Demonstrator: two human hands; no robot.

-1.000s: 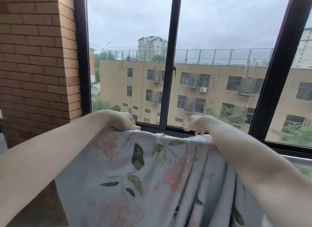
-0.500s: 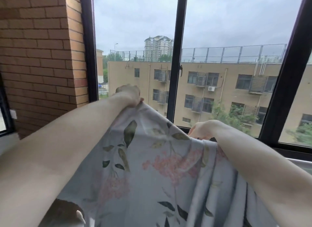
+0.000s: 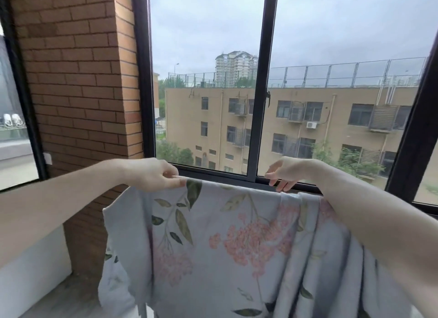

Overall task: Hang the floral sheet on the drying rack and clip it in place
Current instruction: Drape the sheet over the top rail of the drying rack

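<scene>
Nearest the camera, the floral sheet (image 3: 237, 246) hung in front of the person in loose vertical folds, flatter on its left half and bunched into deep pleats toward the right, where it passed under the right forearm. It was held by its top edge, and that edge ran almost level between the two hands, which reads as a deliberate spreading of the cloth so it could go over a bar without doubling up. The left hand (image 3: 154, 175) pinched the upper left part of the edge between thumb and curled fingers, a little in from the corner, so a flap of fabric drooped free below and to the left of it. The right hand (image 3: 288, 172) was at the upper right part of the edge with its fingers bent downward onto the hem, apparently pinching it lightly, though how firm that hold was could not be told. No drying rack and no clips showed anywhere, so the sheet was judged not yet hung, only opened out and raised. Beyond the hands stood the dark window frame (image 3: 259, 104) with its sill line just behind the sheet's top edge, and a brick pillar (image 3: 75, 80) to the left. Farthest off, through the glass, lay a tan building (image 3: 331, 118) under grey sky.
</scene>
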